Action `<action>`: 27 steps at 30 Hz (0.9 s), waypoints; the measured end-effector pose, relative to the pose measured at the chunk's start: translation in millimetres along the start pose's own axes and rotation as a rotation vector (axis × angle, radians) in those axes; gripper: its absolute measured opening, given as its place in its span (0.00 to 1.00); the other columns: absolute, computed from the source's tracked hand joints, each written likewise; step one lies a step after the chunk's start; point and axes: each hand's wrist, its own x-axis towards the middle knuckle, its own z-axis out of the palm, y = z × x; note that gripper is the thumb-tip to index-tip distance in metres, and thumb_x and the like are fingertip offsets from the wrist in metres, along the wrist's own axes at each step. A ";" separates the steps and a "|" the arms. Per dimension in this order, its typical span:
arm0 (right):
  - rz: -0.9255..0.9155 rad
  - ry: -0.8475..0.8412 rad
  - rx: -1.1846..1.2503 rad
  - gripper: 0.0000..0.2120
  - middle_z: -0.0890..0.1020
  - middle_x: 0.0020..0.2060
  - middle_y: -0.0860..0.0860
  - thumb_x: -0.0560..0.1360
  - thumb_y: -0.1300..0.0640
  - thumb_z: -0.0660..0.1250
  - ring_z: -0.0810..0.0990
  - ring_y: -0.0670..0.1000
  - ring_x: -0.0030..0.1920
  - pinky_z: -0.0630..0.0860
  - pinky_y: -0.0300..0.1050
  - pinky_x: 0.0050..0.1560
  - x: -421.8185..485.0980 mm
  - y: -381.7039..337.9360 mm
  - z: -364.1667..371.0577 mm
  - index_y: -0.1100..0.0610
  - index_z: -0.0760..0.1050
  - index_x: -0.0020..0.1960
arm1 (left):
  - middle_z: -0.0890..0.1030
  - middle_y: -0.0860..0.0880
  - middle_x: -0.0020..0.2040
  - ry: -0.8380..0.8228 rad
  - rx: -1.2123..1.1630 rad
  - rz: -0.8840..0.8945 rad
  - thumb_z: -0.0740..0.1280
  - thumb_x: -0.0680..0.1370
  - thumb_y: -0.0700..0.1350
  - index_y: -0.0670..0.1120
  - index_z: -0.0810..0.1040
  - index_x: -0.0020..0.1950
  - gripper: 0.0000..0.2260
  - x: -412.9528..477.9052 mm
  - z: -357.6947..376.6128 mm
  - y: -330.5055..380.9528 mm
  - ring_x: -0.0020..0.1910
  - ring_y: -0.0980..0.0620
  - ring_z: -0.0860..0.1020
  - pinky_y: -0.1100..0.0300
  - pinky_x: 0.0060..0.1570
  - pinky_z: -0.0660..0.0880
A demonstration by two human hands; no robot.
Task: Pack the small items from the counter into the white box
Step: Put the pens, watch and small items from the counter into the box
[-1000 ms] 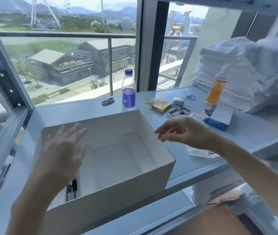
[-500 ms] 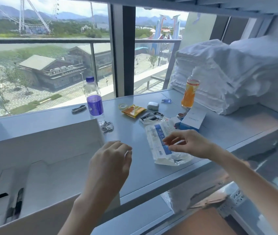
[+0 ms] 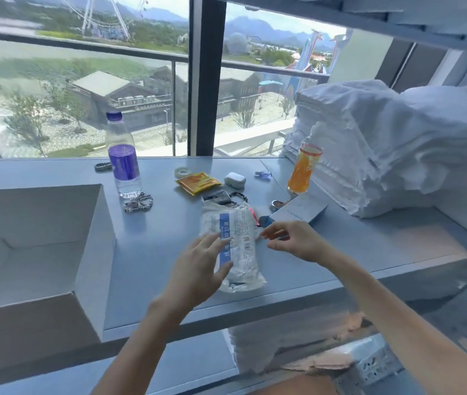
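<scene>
The white box stands open at the left of the grey counter. A crinkled clear plastic packet with blue print lies near the counter's front edge. My left hand hovers over the packet's left side, fingers spread, holding nothing. My right hand is at the packet's right edge, thumb and fingers nearly pinched beside it; whether it grips the packet is unclear. Further back lie a metal chain, a yellow sachet, a tape roll, a white earbud case and a small blue clip.
A purple-labelled water bottle stands behind the box. An orange drink bottle and a blue-and-white carton sit at the right, beside a tall stack of white towels. A dark bracelet lies by the window.
My view has swung right, away from the box. My left hand moved from over the box to the packet and opened; my right hand stays at the packet's right edge.
</scene>
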 end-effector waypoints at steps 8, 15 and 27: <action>0.031 0.156 -0.185 0.10 0.83 0.49 0.55 0.73 0.60 0.67 0.80 0.51 0.50 0.74 0.43 0.55 74.5 35.7 -3.9 0.60 0.80 0.53 | 0.51 0.55 0.77 -0.233 0.131 -0.003 0.56 0.78 0.62 0.56 0.56 0.75 0.28 30.6 69.6 -21.6 0.76 0.53 0.47 0.57 0.72 0.49; 0.266 0.144 -0.472 0.13 0.79 0.55 0.52 0.73 0.51 0.65 0.76 0.54 0.56 0.71 0.44 0.48 142.2 48.8 3.6 0.53 0.76 0.56 | 0.53 0.57 0.76 -0.200 0.043 -0.026 0.59 0.76 0.63 0.59 0.58 0.74 0.28 51.4 68.2 -45.7 0.75 0.56 0.48 0.59 0.72 0.48; 0.272 0.242 -0.149 0.14 0.80 0.47 0.53 0.65 0.57 0.72 0.77 0.52 0.46 0.75 0.46 0.43 152.9 59.4 13.7 0.56 0.72 0.48 | 0.56 0.57 0.76 -0.175 -0.003 -0.002 0.61 0.76 0.62 0.58 0.62 0.72 0.26 63.3 60.0 -61.8 0.74 0.56 0.51 0.61 0.70 0.50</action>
